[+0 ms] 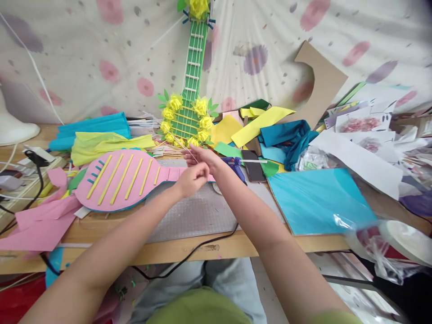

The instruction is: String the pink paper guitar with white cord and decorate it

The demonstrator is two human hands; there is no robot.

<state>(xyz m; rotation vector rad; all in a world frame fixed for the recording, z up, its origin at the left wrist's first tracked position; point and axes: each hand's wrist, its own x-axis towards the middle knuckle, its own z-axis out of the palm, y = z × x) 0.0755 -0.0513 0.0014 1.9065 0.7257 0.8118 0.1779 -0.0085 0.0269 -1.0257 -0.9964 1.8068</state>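
My right hand (201, 157) is above the pink neck of a paper guitar, its fingers around a thin pale stick (182, 145). Just below and in front of it, my left hand (194, 179) is closed in a pinch; what it holds, if anything, is hidden. The stick slants up and left from between my hands. On the table lies the pink guitar (116, 180), with yellow strips across its body and a blue edge. Behind my hands leans a green guitar (192, 85), trimmed with yellow paper flowers. A purple glue gun (234, 167) lies beside my right wrist.
A grey cutting mat (199, 211) lies under my forearms. At right are a black phone (254, 166), a blue sheet (320, 200) and a tape roll (405, 243). Coloured crepe paper (91, 128) lies at left. A black cable (199, 246) crosses the table's front edge.
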